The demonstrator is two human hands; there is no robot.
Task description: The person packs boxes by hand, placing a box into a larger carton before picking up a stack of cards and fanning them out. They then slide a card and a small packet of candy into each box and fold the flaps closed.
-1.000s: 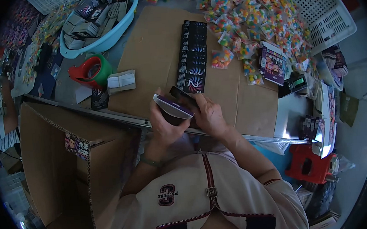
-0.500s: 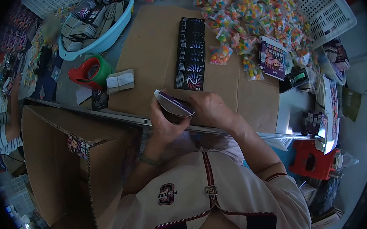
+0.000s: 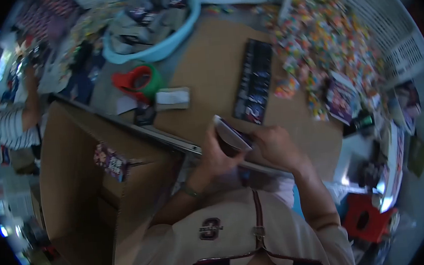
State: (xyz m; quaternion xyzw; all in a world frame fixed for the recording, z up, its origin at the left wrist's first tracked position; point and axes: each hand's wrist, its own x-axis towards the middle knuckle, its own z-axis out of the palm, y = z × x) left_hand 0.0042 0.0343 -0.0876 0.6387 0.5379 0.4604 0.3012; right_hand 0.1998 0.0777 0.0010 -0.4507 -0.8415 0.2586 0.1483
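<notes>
My left hand (image 3: pixel 215 156) is wrapped round a small paper box (image 3: pixel 234 139), dark purple outside and pale inside, tilted with an opening towards me. My right hand (image 3: pixel 277 146) is closed at the box's right edge; its fingertips are blurred, so what they pinch cannot be made out. Just beyond the hands, a row of black printed cards (image 3: pixel 254 81) lies on a flat cardboard sheet (image 3: pixel 207 72). To the left is a stack of white cards (image 3: pixel 172 98) with a band around it, beside a red and green tape roll (image 3: pixel 139 83).
A blue basin (image 3: pixel 154 51) of dark packs stands at the back left. Colourful candy packets (image 3: pixel 324 37) are heaped at the back right, near a printed box (image 3: pixel 341 98) and a white basket (image 3: pixel 401 48). An open carton (image 3: pixel 81 194) stands left; a striped-sleeved person (image 3: pixel 17 128) is beyond.
My view has swung, so the whole scene sits further right and lower, and is blurred. Both hands stay at the small box, with the right hand still at its right edge.
</notes>
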